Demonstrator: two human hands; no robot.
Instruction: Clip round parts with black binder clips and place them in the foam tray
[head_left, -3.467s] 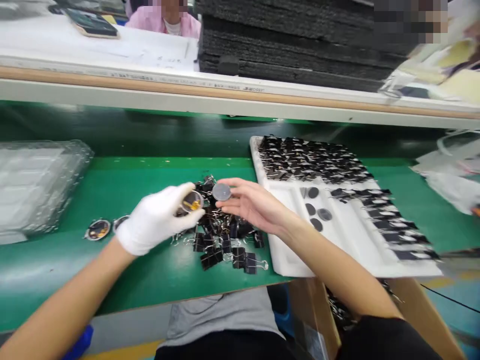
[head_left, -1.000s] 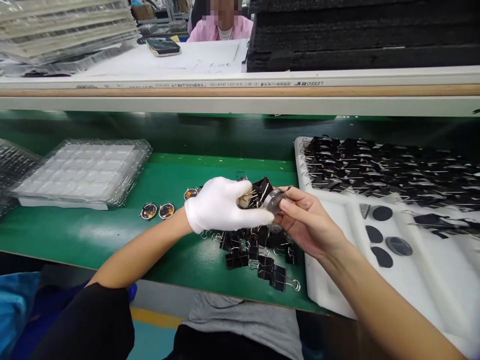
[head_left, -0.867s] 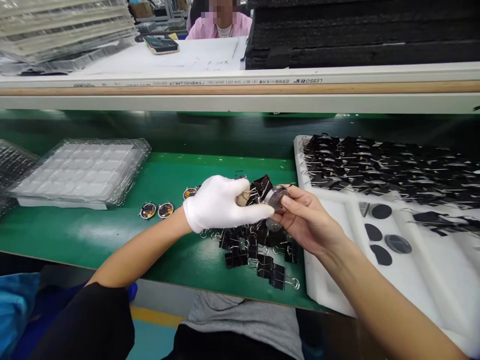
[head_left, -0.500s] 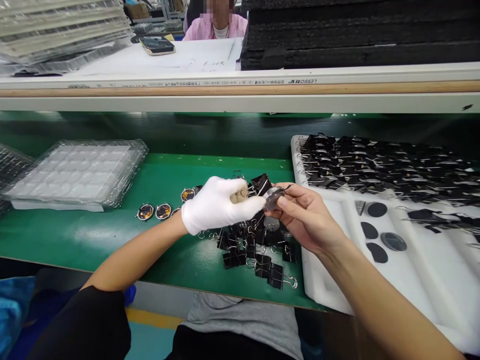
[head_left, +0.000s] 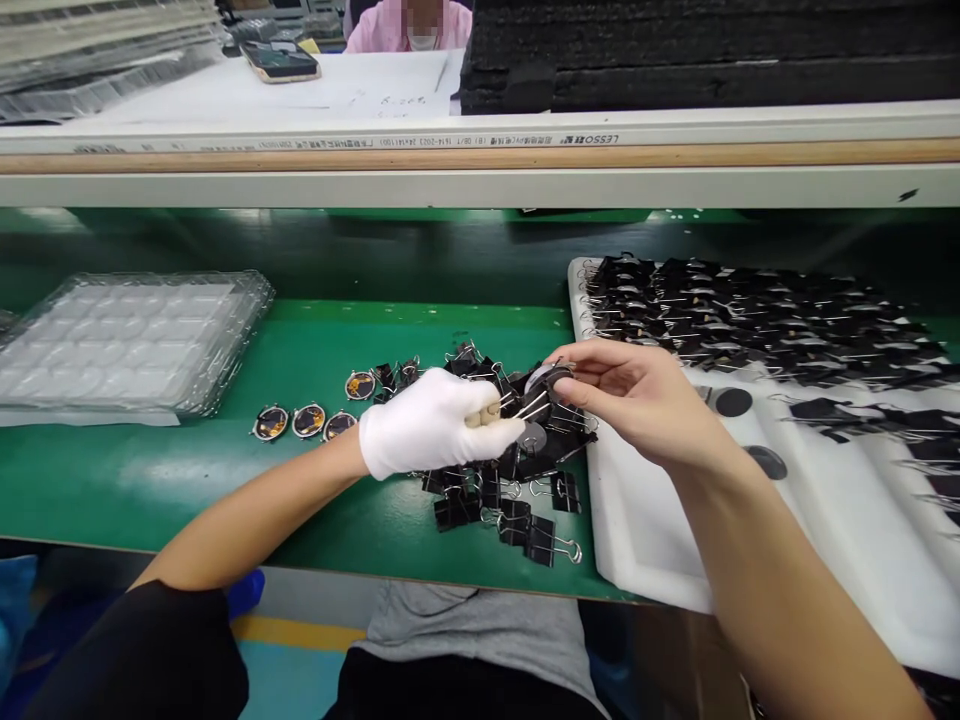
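Observation:
Gloved in white, my left hand (head_left: pixel 450 420) pinches the wire handles of a black binder clip (head_left: pixel 534 404) between thumb and fingers. Bare, my right hand (head_left: pixel 622 395) grips a round watch case (head_left: pixel 546 378) with a silvery edge and a dark disc against it, just right of the glove. The clip's handles meet the watch case; whether its jaws are on the rim I cannot tell. Beneath both hands lies a pile of black binder clips (head_left: pixel 514 520), partly hidden by the glove. A grey round disc (head_left: pixel 532 438) shows among them. Several watch heads with patterned dials (head_left: pixel 308 420) lie left of the glove.
On the right a white foam tray (head_left: pixel 645 520) holds rows of clipped pieces (head_left: pixel 750 310) and loose dark discs (head_left: pixel 733 402). Clear plastic trays (head_left: pixel 135 345) are stacked at left. A shelf edge (head_left: pixel 480 188) crosses behind, bearing a phone (head_left: pixel 281 62) and black foam (head_left: pixel 675 60). A person in pink sits beyond.
The view has shifted slightly. My right hand has tilted and turned the watch case, and the clip's handles now reach toward it. My left thumb has come away from the case.

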